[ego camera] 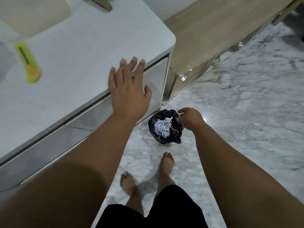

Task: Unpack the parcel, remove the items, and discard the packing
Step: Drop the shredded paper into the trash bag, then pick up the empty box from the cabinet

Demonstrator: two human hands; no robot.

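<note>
A black bin bag [166,137] stands open on the marble floor by the corner of the white table [92,46]. White shredded paper packing [162,127] fills its mouth. My right hand [190,118] hangs just over the bag's right rim, fingers loosely curled downward with nothing visible in them. My left hand [128,89] is spread flat, fingers apart, over the table's near edge. A pale cardboard piece [32,14] lies at the table's far left corner.
A yellow-green utility knife [29,63] lies on the table at left. A dark tool [100,3] sits at the table's far edge. A wooden cabinet [213,38] wrapped partly in clear film stands at the back right. My bare feet [148,175] are on the floor below the bag.
</note>
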